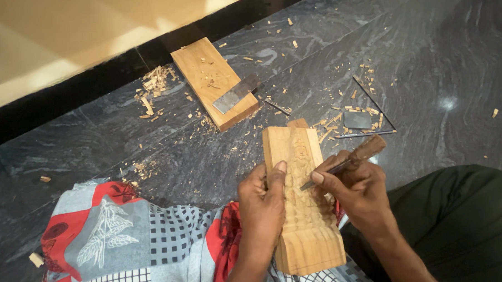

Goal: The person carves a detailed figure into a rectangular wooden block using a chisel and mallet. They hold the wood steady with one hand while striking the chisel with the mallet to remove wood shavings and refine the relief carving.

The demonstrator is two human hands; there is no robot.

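Note:
A pale carved wooden block (304, 233) rests on my lap, its far end pointing away from me. My left hand (262, 204) grips its left side, thumb on the carved face. My right hand (355, 190) holds a wood-handled chisel (349, 161), whose metal tip touches the carving near the block's middle.
A flat wooden plank (204, 73) with a grey sharpening stone (235, 94) on it lies on the dark marble floor (437, 51). A small dark stone (357, 119) and thin metal tools (372, 100) lie to the right among wood chips. A patterned cloth (132, 239) covers my left leg.

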